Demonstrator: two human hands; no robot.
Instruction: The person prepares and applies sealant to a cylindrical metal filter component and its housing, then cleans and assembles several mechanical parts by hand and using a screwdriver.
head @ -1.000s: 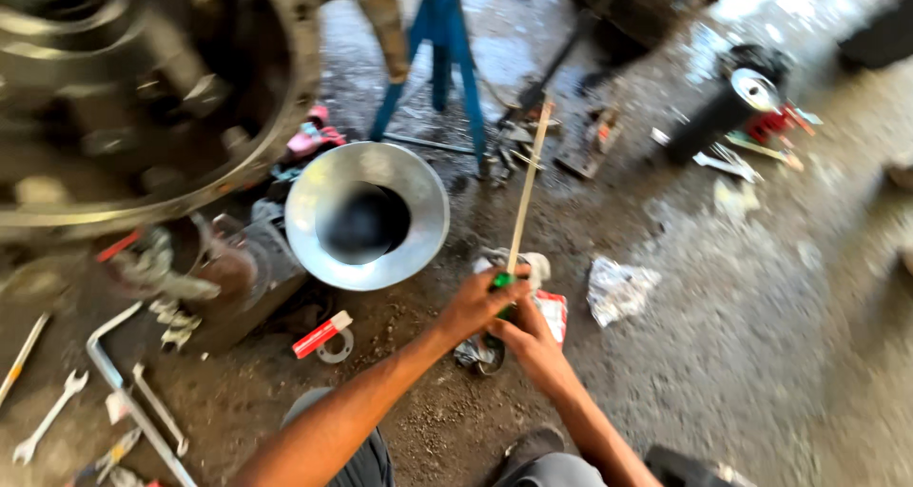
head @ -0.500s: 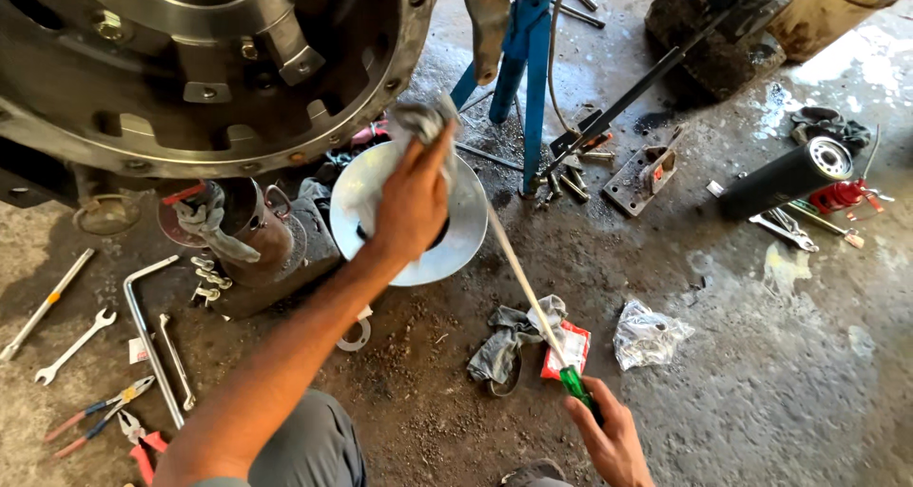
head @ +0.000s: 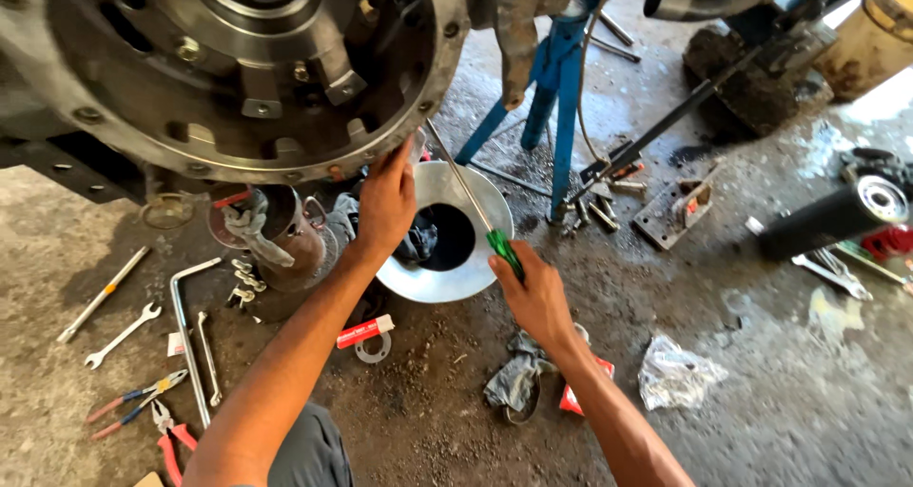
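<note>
Head view: your left hand (head: 385,202) presses flat, fingers together, on the housing (head: 238,68) rim. Right hand (head: 537,297) fist-clamped on the screwdriver (head: 475,211), tip at the rim above the funnel (head: 475,278). Keep tip seated, pry gently w/ steady wrist.

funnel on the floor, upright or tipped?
Upright: the metal funnel shows its wide round mouth facing up, dark centre below, beside the left hand.

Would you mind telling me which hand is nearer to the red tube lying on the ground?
Left. The left hand is up at the housing rim above the red tube; the right hand, gripping the green-handled screwdriver, sits farther right.
</note>
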